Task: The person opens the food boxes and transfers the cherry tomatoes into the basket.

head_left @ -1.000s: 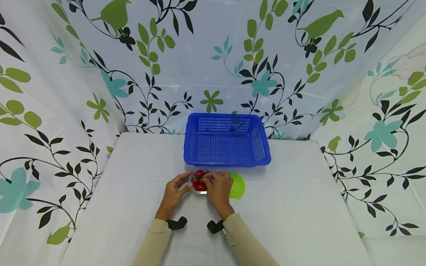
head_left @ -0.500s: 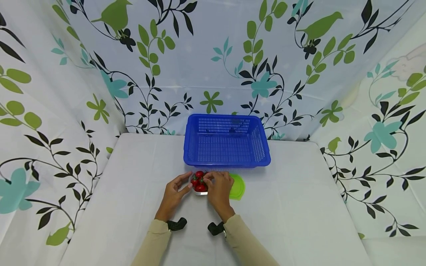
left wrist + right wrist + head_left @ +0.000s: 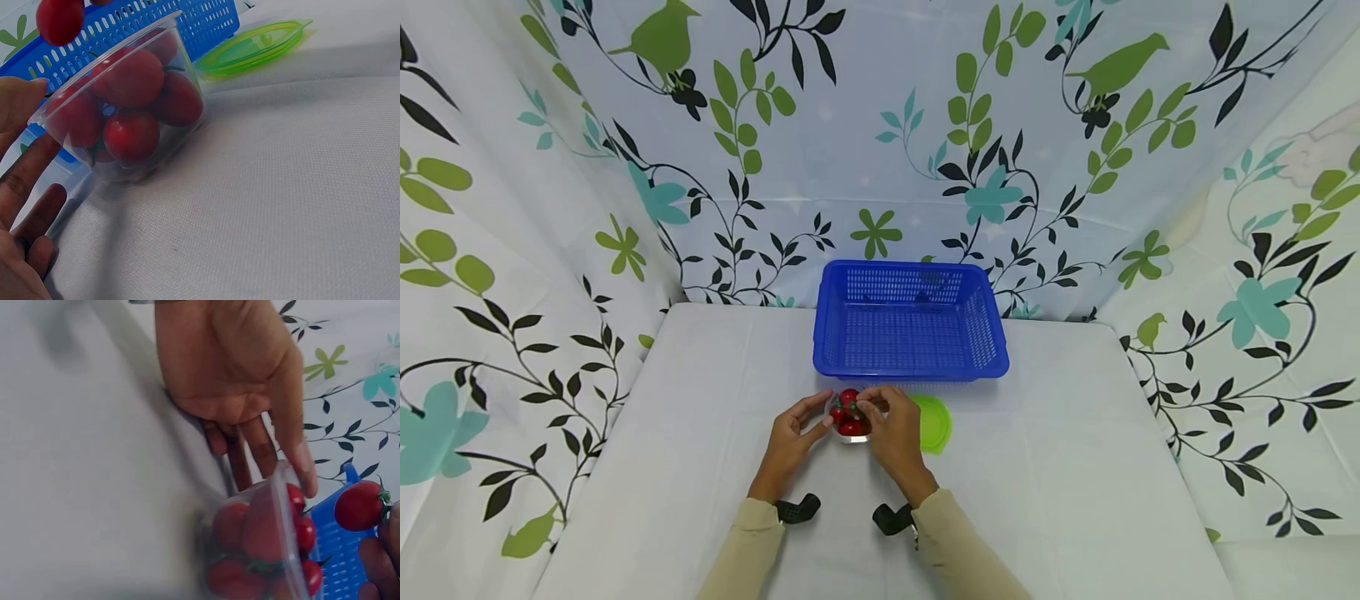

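Note:
A clear plastic container point(image 3: 169, 140) filled with red tomatoes point(image 3: 132, 134) stands on the white table. My left hand point(image 3: 792, 437) holds its left side, thumb at the rim and fingers along the outer wall. Over the open top, my right hand point(image 3: 892, 429) pinches one tomato point(image 3: 358, 506) near its green stem between thumb and fingertips. That tomato hangs above the others, apart from them in the left wrist view. A bright green lid point(image 3: 935, 423) lies just right of the container, partly hidden behind my right hand in the head view.
Behind the container sits a blue plastic basket point(image 3: 912, 367) with perforated walls, against the far edge of the white table point(image 3: 1060, 467). A patterned cloth point(image 3: 820, 125) with leaves and birds hangs around the back and sides.
My right hand has drawn slightly to the right, lifting a tomato from the pile. The left hand keeps its place on the container.

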Tool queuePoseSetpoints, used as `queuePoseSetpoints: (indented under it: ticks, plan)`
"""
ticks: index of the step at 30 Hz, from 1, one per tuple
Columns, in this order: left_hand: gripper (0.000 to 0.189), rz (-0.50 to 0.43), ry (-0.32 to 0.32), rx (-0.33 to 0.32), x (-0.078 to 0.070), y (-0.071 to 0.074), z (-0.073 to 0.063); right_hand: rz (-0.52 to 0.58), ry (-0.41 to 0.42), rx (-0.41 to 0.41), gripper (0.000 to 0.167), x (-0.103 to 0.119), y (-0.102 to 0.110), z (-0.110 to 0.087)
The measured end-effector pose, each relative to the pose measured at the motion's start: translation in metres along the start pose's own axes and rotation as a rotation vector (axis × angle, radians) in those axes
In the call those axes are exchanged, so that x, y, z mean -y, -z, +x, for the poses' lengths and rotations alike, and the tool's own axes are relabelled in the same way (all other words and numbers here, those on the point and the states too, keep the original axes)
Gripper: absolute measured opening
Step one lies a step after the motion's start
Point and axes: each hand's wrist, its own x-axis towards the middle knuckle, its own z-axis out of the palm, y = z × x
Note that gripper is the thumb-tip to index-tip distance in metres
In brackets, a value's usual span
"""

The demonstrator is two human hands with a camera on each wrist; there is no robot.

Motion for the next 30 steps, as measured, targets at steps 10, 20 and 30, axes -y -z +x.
queuePoseSetpoints:
  ticks: [10, 20, 30]
  plan:
    - [0.051, -0.002, 0.004, 0.005, 0.001, 0.000, 0.000, 0.092, -0.005, 0.005, 0.008, 0.015, 0.014, 0.016]
    - [0.053, 0.007, 0.004, 0.003, -0.001, 0.001, 0.000, 0.141, -0.009, -0.001, 0.007, 0.026, 0.026, 0.044]
    - [0.052, -0.003, 0.024, -0.004, 0.000, 0.000, 0.001, 0.165, -0.022, -0.002, 0.008, 0.032, 0.032, 0.072]
